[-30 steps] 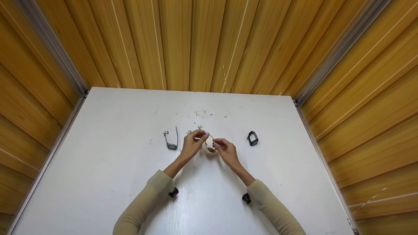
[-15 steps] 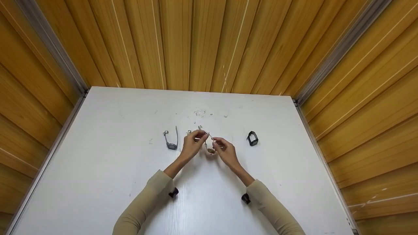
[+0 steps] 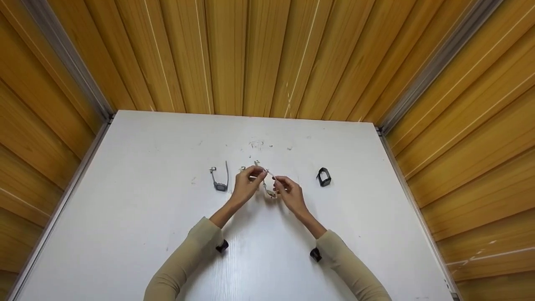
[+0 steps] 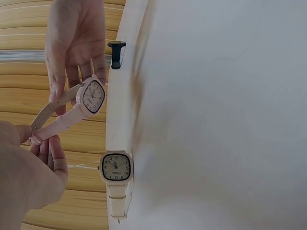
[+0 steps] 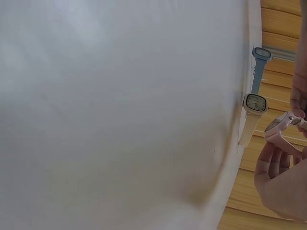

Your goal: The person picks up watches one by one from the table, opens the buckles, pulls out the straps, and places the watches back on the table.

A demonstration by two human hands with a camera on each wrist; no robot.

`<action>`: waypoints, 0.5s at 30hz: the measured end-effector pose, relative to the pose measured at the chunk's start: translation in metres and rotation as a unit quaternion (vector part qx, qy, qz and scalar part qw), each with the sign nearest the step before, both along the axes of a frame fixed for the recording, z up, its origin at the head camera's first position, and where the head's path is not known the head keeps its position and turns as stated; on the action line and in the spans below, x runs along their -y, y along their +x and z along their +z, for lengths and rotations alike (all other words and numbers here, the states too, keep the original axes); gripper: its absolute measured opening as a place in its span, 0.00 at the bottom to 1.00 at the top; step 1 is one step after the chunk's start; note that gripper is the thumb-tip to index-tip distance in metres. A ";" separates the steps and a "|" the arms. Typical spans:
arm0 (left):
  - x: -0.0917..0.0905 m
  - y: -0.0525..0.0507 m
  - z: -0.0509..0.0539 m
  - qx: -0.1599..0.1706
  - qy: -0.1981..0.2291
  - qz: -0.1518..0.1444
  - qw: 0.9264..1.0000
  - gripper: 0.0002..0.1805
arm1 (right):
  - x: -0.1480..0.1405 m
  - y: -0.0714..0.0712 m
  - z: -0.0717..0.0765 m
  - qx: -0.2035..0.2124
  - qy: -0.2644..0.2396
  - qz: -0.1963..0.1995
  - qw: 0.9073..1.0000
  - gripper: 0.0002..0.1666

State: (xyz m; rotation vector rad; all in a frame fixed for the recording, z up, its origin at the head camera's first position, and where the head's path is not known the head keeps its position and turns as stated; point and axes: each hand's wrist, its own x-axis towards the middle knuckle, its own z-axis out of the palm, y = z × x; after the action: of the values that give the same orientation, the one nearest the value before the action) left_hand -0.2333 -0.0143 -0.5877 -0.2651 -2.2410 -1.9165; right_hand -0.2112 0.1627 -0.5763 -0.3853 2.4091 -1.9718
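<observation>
A pale pink watch (image 4: 93,96) with a squarish dial is held up between both hands. My left hand (image 4: 36,167) pinches the buckle end of its strap, where the two strap ends meet in a loop. The fingers of my right hand (image 4: 76,43) grip the strap nearer the watch case. In the head view, the left hand (image 3: 246,184) and right hand (image 3: 289,194) are close together above the table. A cream watch (image 4: 116,167) lies on the table near them, partly hidden by the left hand in the head view.
On the white table (image 3: 146,200) a blue-grey watch (image 3: 220,187) lies left of the hands. To the right stands a black watch (image 3: 324,182), its strap in a loop. Small marks or bits dot the far part of the table. Wood-patterned walls (image 3: 225,58) surround it.
The held watch has turned slightly between the fingers, and the right fingers have shifted a little on its strap. Both arms stay nearly where they were.
</observation>
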 end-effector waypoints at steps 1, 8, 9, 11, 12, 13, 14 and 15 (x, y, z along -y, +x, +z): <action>0.000 0.000 0.000 0.001 0.000 0.000 1.000 0.11 | 0.000 0.000 0.000 -0.001 -0.002 0.000 1.000 0.15; -0.001 0.001 0.001 -0.001 0.011 0.000 1.000 0.11 | -0.002 0.000 0.000 0.000 0.004 -0.004 1.000 0.15; -0.001 0.001 0.001 -0.003 0.012 0.001 1.000 0.11 | -0.002 0.001 0.001 -0.001 0.005 -0.003 1.000 0.15; -0.002 0.001 0.000 -0.001 0.016 0.003 1.000 0.11 | -0.003 0.002 0.001 0.002 0.007 0.000 1.000 0.15; -0.002 0.002 0.000 0.001 0.016 0.004 1.000 0.11 | -0.004 0.002 0.002 0.004 0.007 0.002 1.000 0.15; -0.002 0.002 0.001 0.005 0.016 0.004 1.000 0.11 | -0.004 0.002 0.002 0.005 0.006 0.003 1.000 0.15; -0.002 0.004 0.005 0.006 0.017 0.004 1.000 0.11 | -0.004 0.003 0.002 0.007 0.004 0.004 1.000 0.15; -0.002 0.004 0.005 0.007 0.017 0.005 1.000 0.11 | -0.005 0.003 0.001 0.011 0.000 0.003 1.000 0.16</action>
State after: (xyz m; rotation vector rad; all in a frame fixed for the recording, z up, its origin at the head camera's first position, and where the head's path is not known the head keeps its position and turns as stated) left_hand -0.2290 -0.0127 -0.5830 -0.2362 -2.2125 -1.9565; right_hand -0.2081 0.1673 -0.5750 -0.3683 2.3910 -1.9635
